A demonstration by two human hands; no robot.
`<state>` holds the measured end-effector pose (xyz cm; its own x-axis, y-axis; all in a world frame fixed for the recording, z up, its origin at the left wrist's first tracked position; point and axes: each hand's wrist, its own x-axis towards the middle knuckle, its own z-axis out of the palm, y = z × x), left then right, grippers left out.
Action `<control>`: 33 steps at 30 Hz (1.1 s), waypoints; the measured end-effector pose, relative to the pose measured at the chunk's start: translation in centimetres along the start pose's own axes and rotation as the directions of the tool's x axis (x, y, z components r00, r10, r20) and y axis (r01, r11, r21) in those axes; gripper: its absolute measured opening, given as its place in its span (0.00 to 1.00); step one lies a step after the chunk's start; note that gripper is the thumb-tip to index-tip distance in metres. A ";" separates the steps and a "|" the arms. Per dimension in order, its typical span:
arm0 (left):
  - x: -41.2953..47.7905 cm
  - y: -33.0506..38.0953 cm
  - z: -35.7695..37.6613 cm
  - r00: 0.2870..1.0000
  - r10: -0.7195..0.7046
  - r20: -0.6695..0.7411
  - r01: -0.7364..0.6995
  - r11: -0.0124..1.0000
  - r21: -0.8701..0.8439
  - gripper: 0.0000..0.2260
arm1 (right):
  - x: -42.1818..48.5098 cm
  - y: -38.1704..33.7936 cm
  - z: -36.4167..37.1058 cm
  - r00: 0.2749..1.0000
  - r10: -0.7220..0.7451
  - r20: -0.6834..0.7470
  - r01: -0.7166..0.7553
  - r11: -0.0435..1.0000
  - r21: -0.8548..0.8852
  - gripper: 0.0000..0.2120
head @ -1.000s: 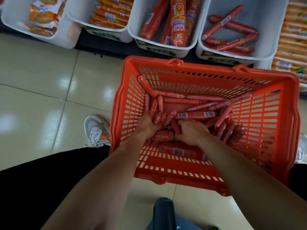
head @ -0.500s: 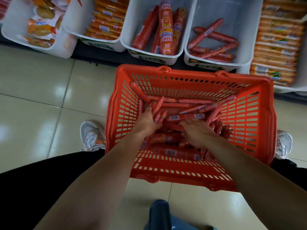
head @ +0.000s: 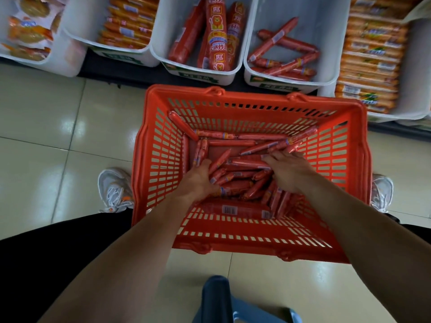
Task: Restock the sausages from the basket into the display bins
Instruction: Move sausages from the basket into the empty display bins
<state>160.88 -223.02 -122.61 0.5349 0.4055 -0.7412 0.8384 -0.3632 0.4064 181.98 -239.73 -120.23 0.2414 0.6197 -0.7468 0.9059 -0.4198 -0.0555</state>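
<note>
An orange-red plastic basket (head: 256,100) stands on the floor between my feet, holding a heap of thin red sausages (head: 235,143) and one thicker pack with a barcode (head: 233,209). My left hand (head: 198,180) is down in the heap at the left, its fingers curled around several thin sausages. My right hand (head: 289,171) lies palm down on the heap at the right, fingers spread, gripping nothing that I can see. Beyond the basket, a white display bin (head: 289,82) holds a few thin sausages (head: 284,66). The bin to its left (head: 198,73) holds thick sausages.
More white bins with orange packs stand along the shelf at the far left (head: 121,52) and far right (head: 373,66). My white shoes (head: 114,190) flank the basket on the shiny tiled floor. A blue object (head: 217,299) sits low in front of me.
The view has drawn back from the basket. My right hand has slid right and forward across the heap and spread out. My left hand stays in the left part of the pile.
</note>
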 end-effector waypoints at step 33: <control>-3.1 1.6 -6.4 0.998 0.052 -0.048 -0.054 0.997 -0.048 0.31 | 0.6 -0.8 -2.6 0.996 -0.083 -0.011 0.082 0.938 0.338 0.13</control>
<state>161.22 -219.43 -116.27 0.5821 0.4256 -0.6929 0.8123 -0.3438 0.4712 182.26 -237.27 -118.91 0.1693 0.6598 -0.7322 0.7515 -0.5670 -0.3372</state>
